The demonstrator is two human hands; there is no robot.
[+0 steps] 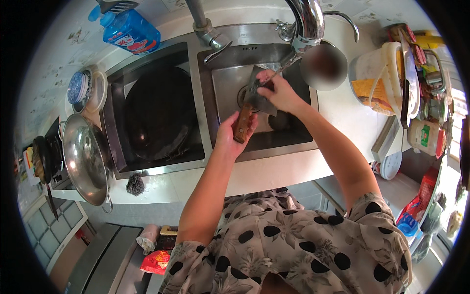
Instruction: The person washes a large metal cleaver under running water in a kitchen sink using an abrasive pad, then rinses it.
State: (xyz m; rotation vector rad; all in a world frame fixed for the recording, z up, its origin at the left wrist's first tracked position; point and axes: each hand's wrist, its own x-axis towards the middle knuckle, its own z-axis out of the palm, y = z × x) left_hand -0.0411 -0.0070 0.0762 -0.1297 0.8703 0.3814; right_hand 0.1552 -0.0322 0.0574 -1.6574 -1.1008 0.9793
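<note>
My left hand (235, 134) grips the wooden handle of a cleaver (261, 104), whose broad metal blade lies over the right sink basin (235, 73). On the upper part of the blade are the bent fingers of my right hand (277, 88), with something dark partly hidden under them; whether it is a scrubber I cannot tell. Water runs from the chrome faucet (307, 25) towards this hand. A large dark wok (159, 114) fills much of the left basin. On the counter's front edge sits a steel-wool scrubber (135, 185).
Left of the sink stand a steel two-handled pan (86, 158) and stacked dishes (79, 88). A blue detergent bottle (130, 33) is behind the left basin. A second faucet (213, 36) rises between the basins. At right are a white bucket (385, 77) and jars (424, 136).
</note>
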